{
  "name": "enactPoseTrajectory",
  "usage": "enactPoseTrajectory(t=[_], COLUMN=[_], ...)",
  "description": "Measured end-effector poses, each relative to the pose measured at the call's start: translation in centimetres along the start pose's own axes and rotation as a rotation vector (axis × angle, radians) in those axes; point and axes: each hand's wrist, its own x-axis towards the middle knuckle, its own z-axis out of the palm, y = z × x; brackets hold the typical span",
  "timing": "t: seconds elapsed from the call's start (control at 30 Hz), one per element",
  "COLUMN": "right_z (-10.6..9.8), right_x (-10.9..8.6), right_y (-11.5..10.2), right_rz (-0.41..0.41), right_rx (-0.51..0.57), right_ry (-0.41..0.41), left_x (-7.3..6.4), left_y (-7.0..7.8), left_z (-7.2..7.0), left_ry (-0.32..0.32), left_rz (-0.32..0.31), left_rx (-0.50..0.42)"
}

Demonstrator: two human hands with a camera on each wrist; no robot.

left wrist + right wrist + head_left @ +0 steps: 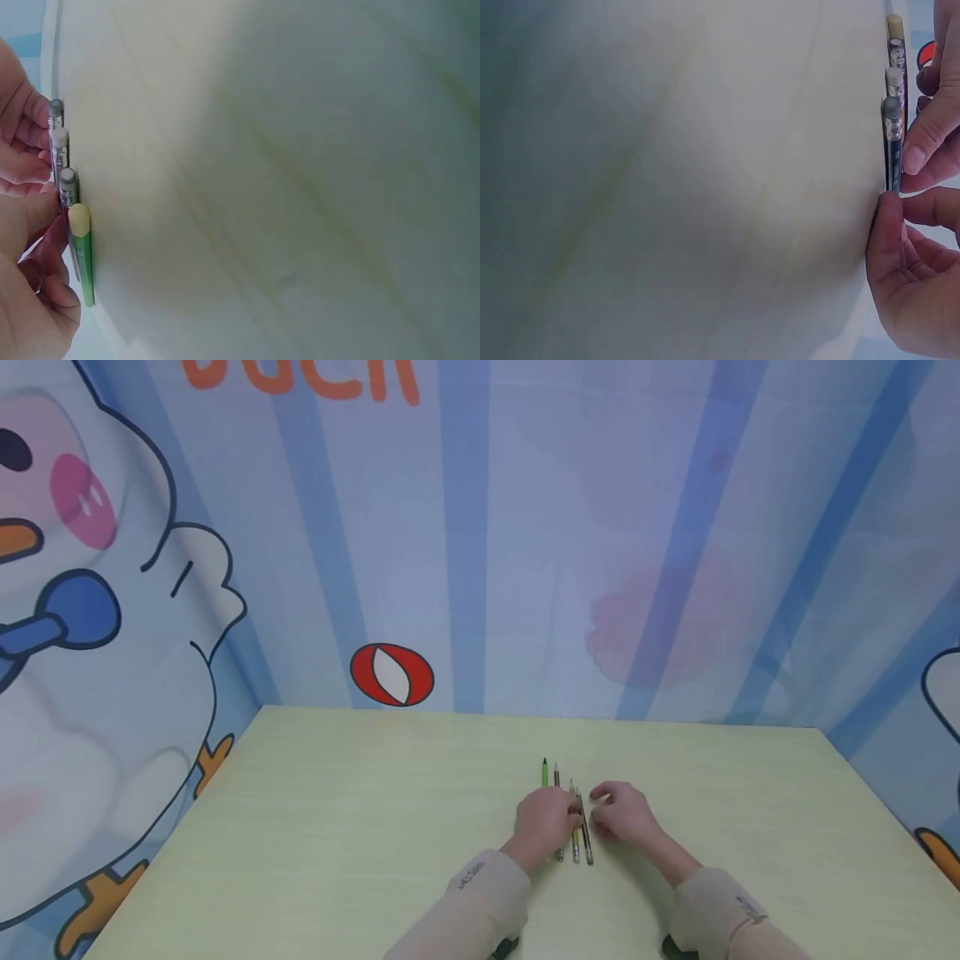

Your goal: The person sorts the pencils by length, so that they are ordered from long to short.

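A green pencil with a pale yellow end [85, 262], a dark pencil with an eraser [557, 776], a yellow pencil [576, 853] and a black pencil [893, 142] lie side by side on the table, roughly pointing away from me. My left hand [546, 821] lies over the row and hides the middle of the left ones. Its thumb and index finger appear to pinch the yellow pencil, though the exact contact is partly hidden. Just right of the black pencil is my right hand [624, 812], its fingers loosely bent, with no pencil visible in its grasp.
The pale yellow-green table [337, 827] spreads on both sides of the hands. Behind its far edge hangs a blue striped cloth [525, 543] with cartoon prints, including a red and white ball [392, 674].
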Motion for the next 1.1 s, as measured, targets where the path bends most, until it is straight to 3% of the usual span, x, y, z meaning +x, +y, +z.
enactPoseTrajectory(t=[0.27,0.63,0.83,1.1], right_z=[0.1,0.2,0.4,0.2], right_x=[-0.3,-1.2,-1.4,-1.2], right_y=[-0.4,-0.4,-0.5,-0.3], right_rz=[-0.026,0.019,0.007,0.05], right_rx=[-0.047,-0.043,-0.051,-0.051], right_ry=[-0.014,-0.093,-0.1,-0.097], left_x=[-0.3,-0.4,-0.5,-0.4], left_y=[0.1,0.2,0.1,0.0], left_z=[-0.2,-0.2,-0.2,-0.1], left_ry=[0.01,0.022,0.026,0.026], left_rz=[0.008,0.003,0.007,0.013], left_rx=[0.004,-0.02,-0.02,-0.023])
